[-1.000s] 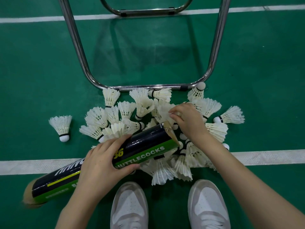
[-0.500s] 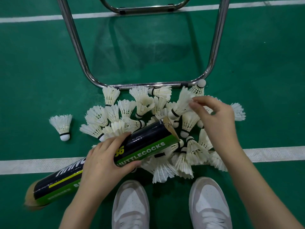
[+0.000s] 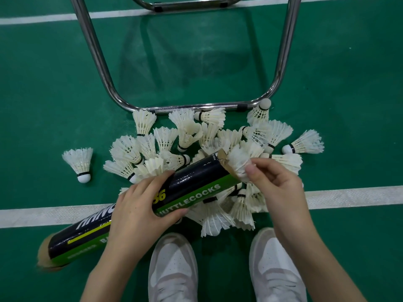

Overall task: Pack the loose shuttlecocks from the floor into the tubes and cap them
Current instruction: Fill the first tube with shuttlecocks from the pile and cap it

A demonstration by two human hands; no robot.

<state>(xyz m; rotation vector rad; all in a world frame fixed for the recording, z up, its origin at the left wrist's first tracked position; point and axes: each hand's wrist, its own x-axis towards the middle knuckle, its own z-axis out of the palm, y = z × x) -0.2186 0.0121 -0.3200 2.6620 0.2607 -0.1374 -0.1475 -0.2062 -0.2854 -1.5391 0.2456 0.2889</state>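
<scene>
the step in hand is the loading of one shuttlecock (image 3: 238, 163) into the tube (image 3: 192, 184). the left hand (image 3: 139, 212) holds the black and green tube around its middle, the fingers curled over the top and the thumb under the side, so the tube lies tilted above the floor (image 3: 349, 83) with its open mouth toward the pile (image 3: 196, 144). the right hand (image 3: 277, 188) pinches the feather skirt of the shuttlecock between thumb and fingertips, the fingers closed together on it. the shuttlecock is just at the mouth, with its cork end apparently already inside, though the cork itself is hidden.

the next move probably calls for a straight push along the axis of the tube, so that the feathers fold evenly and do not catch on the cardboard rim, which looks a little torn on the upper edge. the left hand should keep the tube steady against this push. the far end of the tube, at lower left, is blurred, and it is not possible to tell if it is capped.

many shuttlecocks remain loose on the green floor, so the task seems far from finished. one shuttlecock (image 3: 79, 162) stands apart at the left, and another (image 3: 305, 143) lies at the right edge. a metal chair frame (image 3: 196, 106) touches the far side of the pile and could hinder reaching the ones beside it. two white shoes (image 3: 174, 269) stand just below the pile, and a white court line (image 3: 349, 196) runs under it.
</scene>
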